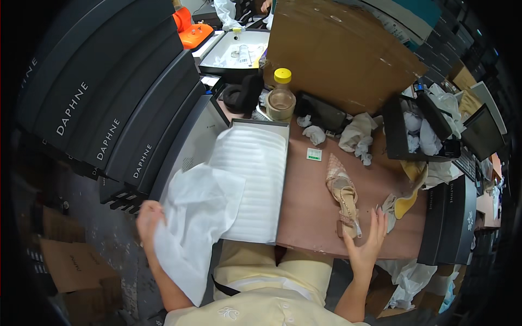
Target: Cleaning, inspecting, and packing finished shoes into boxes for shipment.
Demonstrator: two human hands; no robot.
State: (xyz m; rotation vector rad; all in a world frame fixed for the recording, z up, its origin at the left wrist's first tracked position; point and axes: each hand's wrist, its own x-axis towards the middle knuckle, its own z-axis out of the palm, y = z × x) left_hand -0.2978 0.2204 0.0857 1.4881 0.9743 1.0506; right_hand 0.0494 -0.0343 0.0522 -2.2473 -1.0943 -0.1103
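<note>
Between the open box and the shoe, a bare strip of counter leaves room for hands to pass. At its far end, crumpled paper and then upright cardboard stand in the way. Stacked boxes wall the left; a sheet drapes over the foam. Rightward, a yellow piece and black boxes narrow the room.

Shoe on table, right of box; foam sheet in box; shoeboxes stacked left.
</note>
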